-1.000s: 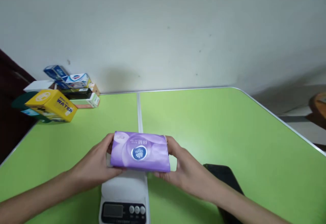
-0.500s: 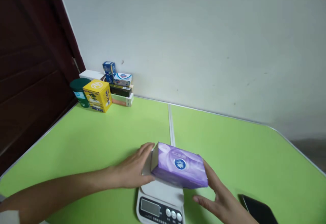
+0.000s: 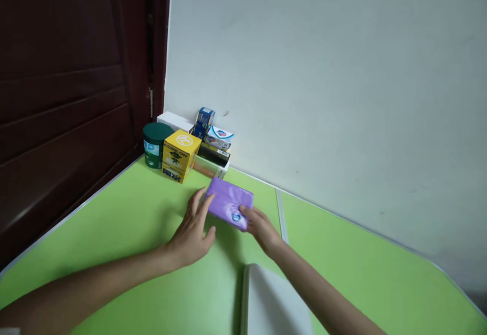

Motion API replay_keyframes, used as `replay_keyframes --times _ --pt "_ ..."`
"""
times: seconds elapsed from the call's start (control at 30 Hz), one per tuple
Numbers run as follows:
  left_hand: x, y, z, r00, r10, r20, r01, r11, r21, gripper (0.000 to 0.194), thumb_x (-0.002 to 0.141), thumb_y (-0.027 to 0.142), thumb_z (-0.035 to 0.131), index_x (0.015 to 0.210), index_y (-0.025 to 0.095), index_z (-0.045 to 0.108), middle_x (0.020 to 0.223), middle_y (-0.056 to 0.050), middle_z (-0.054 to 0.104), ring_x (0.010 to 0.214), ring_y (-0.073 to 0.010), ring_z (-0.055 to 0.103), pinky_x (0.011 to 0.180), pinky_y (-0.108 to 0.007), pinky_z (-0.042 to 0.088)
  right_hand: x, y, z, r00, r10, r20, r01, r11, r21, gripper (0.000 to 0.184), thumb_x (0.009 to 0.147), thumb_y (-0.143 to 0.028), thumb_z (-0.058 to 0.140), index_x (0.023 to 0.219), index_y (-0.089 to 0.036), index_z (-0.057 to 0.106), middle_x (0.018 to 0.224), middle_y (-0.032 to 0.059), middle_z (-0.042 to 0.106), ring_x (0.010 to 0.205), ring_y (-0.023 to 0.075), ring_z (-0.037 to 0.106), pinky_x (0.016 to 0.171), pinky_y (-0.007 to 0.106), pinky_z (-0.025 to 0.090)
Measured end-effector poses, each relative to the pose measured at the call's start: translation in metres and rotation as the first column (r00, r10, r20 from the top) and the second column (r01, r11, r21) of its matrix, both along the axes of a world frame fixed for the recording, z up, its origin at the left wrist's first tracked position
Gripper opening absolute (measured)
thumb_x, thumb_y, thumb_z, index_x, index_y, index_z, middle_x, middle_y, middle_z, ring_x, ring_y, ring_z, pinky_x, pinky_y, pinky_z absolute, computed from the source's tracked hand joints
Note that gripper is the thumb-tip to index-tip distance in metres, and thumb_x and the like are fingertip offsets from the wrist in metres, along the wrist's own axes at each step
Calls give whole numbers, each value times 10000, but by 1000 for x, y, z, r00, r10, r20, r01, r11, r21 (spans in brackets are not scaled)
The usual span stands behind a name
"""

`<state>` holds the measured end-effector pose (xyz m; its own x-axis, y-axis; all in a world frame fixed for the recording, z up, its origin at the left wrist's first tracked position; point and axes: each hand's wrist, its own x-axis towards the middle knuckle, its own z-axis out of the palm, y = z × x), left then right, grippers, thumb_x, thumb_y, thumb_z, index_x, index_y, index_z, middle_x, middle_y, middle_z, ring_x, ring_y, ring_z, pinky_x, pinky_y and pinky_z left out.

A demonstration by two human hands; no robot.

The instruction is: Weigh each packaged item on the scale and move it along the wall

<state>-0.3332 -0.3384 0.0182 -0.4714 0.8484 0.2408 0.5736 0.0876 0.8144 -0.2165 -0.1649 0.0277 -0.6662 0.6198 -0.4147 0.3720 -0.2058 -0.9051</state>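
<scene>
Green tabletop (image 3: pixel 171 304) lies below both hands, and pale wall (image 3: pixel 323 71) rises beyond them. The right hand (image 3: pixel 262 228) holds the purple pack (image 3: pixel 228 200) by its near right end, with the thumb on the upper face. The left hand (image 3: pixel 192 238) is wide, its fingers at the left side of the pack; whether they touch it, one cannot tell. Ahead of the left hand stand the yellow box (image 3: pixel 181 155) and the green tub (image 3: pixel 158 132), and the black box (image 3: pixel 215 154) is just beyond the pack. Nearer to the person than the right hand is a white object (image 3: pixel 262 304), cut by the lower edge of the view. The pack seems raised and a little tilted, so the right hand does well to pinch firmly but softly, because the wrapping probably gives way. The open left palm could support the free end, with its fingertips well away from the boxes
</scene>
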Motion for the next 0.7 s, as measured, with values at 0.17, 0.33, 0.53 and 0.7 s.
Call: replay_keyframes --times 0.17,0.33,0.53,0.7 --pt "-34 -12 -25 961 -124 -247 60 966 -251 663 770 125 544 1394 265 370 1581 -60 -1 1437 -318 -27 1144 -531 157 -90 11 -32 998 -45 54 43 998 43 372 840 -442 513 1024 -122 554 935 114 676 791 197 656 674 302 527" --pt "-61 11 -49 918 -112 -380 -37 931 -362 632 806 145 557 1401 244 368 1577 -96 2 1431 -315 -42 1114 -551 214 -105 13 -40 991 -97 91 81 984 156 481 793 -432 580 1154 -125 501 1025 132 648 895 245 630 667 306 507" --pt "-68 26 -68 875 -50 -481 -117 943 -311 605 813 227 556 1387 134 390 1556 -185 89 1432 -330 51 1104 -541 245 -99 11 -46 998 -33 60 19 976 216 570 705 -489 653 1115 -107 551 842 72 661 760 217 621 644 303 482" --pt "-68 26 -78 838 27 -545 -160 967 -198 502 814 246 539 1295 111 490 1551 -209 85 1426 -353 84 1096 -531 270 -110 10 -44 998 3 55 -15 975 221 546 740 -489 630 1118 -100 564 949 110 669 832 226 625 709 318 496"
